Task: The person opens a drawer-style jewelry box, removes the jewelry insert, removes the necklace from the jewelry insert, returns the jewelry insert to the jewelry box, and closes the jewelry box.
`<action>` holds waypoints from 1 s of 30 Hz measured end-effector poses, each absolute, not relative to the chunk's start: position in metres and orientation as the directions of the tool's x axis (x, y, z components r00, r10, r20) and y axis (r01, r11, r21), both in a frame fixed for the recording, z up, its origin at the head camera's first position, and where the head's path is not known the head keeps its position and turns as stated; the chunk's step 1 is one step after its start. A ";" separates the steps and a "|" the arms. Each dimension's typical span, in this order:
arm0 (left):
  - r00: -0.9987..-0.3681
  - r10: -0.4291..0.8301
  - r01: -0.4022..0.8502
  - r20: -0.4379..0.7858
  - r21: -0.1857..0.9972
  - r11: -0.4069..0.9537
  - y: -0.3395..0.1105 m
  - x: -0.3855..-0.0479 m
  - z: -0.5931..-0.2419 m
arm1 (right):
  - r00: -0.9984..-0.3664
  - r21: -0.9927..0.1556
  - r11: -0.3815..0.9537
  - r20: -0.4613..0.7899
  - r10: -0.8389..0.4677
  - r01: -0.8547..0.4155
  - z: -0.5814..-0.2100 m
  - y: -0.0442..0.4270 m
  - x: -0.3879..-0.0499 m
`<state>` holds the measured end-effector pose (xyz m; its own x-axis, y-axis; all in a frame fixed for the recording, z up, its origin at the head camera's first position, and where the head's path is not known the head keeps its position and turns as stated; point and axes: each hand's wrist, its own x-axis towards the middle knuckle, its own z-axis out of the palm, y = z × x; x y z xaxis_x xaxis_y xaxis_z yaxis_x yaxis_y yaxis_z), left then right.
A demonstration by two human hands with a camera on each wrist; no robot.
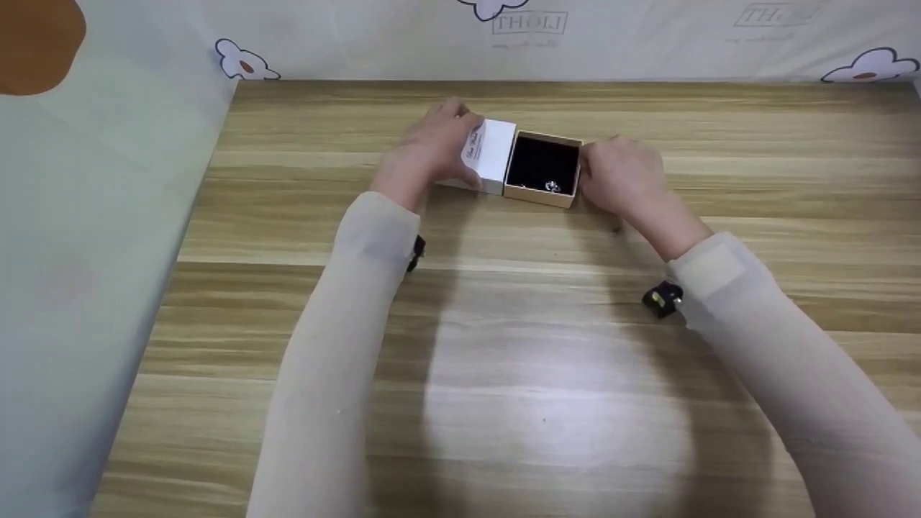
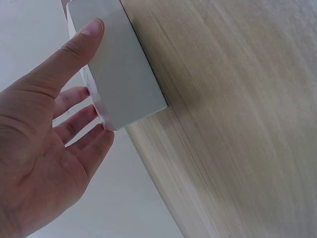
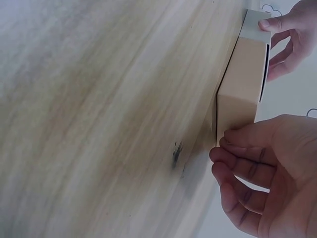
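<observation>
A small jewelry box lies near the table's far side, its white sleeve point(image 1: 498, 155) at left and its tan inner tray point(image 1: 540, 196) drawn out at right. Black padding point(image 1: 538, 160) lines the tray, and a small shiny piece of jewelry point(image 1: 552, 186) sits at its near edge; its exact kind is too small to tell. My left hand point(image 1: 435, 144) grips the sleeve, thumb on the near side and fingers behind, as the left wrist view confirms. At the tray's right end, my right hand point(image 3: 272, 168) pinches with thumb and curled fingers; the exact contact is partly hidden.
The wood-grain table point(image 1: 547, 345) runs up to a pale wall covering point(image 1: 381, 39) with flower prints at the back. Another pale sheet point(image 1: 86, 252) borders the left side. A dark mark point(image 3: 177, 154) shows on the table beside my right hand.
</observation>
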<state>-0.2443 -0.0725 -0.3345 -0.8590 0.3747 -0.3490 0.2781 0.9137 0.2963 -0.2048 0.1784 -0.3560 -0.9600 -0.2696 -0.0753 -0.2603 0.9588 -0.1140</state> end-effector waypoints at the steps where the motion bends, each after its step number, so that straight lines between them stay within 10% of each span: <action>1: -0.859 0.375 0.277 -0.350 0.298 0.914 -0.073 -0.244 -0.334 | -0.961 -0.115 0.959 -0.076 -0.268 -0.258 -0.356 0.178 -0.205; 30: -0.857 0.376 0.279 -0.352 0.298 0.913 -0.071 -0.243 -0.333 | -0.965 -0.152 0.958 -0.064 -0.255 -0.243 -0.358 0.168 -0.209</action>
